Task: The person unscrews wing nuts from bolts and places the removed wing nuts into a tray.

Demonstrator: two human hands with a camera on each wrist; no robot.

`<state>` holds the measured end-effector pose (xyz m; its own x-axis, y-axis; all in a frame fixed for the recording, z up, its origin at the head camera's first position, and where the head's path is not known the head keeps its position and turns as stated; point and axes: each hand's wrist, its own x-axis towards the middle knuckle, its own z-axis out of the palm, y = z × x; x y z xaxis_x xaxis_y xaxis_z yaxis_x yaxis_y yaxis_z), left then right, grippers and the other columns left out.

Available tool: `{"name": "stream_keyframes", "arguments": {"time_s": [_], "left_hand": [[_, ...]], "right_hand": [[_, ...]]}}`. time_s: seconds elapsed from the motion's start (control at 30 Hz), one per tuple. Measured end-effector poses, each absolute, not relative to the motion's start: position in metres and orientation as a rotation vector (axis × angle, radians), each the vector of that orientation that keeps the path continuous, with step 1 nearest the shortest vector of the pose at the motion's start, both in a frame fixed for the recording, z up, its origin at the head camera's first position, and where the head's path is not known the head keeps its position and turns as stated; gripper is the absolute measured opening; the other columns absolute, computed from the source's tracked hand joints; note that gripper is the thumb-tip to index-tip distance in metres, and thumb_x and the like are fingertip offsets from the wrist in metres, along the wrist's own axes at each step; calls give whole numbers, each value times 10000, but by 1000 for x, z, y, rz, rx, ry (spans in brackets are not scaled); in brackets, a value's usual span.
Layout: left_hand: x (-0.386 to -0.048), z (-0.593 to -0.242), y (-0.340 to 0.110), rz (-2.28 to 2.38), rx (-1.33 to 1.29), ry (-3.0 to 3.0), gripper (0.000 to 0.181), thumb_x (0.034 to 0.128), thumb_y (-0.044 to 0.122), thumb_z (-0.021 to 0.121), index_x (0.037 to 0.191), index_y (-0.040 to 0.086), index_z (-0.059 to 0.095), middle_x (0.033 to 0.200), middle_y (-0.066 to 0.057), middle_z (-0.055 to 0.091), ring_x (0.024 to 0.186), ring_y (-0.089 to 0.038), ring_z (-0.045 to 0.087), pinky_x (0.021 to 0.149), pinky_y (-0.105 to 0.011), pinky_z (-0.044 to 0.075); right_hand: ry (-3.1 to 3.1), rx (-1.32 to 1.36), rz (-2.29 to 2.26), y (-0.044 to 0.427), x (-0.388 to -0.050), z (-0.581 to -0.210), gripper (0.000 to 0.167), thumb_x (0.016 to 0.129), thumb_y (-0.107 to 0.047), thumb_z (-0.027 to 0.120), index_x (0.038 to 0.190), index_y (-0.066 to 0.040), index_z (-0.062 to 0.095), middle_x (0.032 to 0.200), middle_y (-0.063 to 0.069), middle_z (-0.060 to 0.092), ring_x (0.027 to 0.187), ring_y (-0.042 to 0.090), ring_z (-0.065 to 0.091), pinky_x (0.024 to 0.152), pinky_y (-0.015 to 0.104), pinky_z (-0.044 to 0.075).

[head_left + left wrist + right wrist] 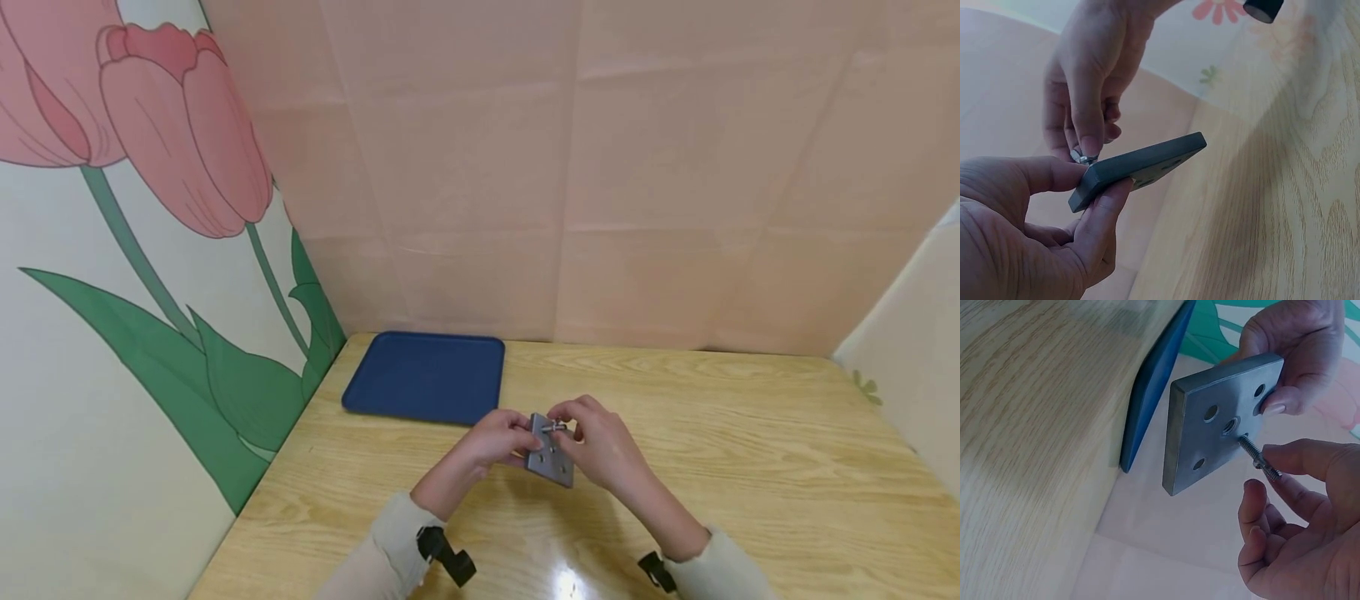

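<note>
Held upright above the table is a grey metal plate (1219,440) with several round holes, one of them threaded and near the middle. My left hand (497,442) grips it by one edge, thumb on one face and fingers on the other. On the facing side, my right hand (600,437) pinches a threaded bolt (1250,449) between thumb and fingers. A small shiny nut-like piece (1259,464) sits partway along the bolt. The bolt's far end meets the plate at a hole; how deep it goes cannot be seen.
A dark blue tray (427,379) lies at the back left of the wooden table (712,450). Behind the table hangs a pinkish cloth (600,208). A wall panel with painted tulips (187,133) stands on the left. Both wrists carry black camera mounts.
</note>
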<state>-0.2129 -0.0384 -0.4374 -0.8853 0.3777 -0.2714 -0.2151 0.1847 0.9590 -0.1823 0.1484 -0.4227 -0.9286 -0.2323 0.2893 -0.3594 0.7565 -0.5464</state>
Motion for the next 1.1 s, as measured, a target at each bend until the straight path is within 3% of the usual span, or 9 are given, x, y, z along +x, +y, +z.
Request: {"name": "stream_keyframes", "arguments": {"time_s": [0.37, 0.7, 1.1], "left_hand": [[-213, -438, -38, 1746, 156, 2018, 237, 908, 12, 674, 1124, -82, 652, 967, -125, 699, 857, -216, 703, 761, -378, 616], [-213, -438, -38, 1735, 148, 2020, 252, 894, 21, 691, 1124, -74, 651, 965, -118, 708, 858, -220, 699, 772, -397, 615], [-212, -438, -39, 1740, 138, 2027, 269, 899, 34, 698, 1145, -61, 647, 974, -114, 701, 863, -221, 699, 761, -397, 617]], "right_hand": [[-2720, 487, 931, 146, -179, -423, 211, 870, -40, 759, 1047, -153, 737, 1032, 11, 652, 725, 107, 533, 573, 232, 421], [-2660, 441, 907, 143, -183, -421, 122, 946, -165, 720, 1060, -129, 744, 991, 55, 661, 673, 101, 487, 547, 241, 405], [-2762, 397, 912, 142, -181, -422, 195, 927, -180, 722, 1103, -99, 726, 1026, 54, 653, 679, 111, 508, 554, 241, 434]]}}
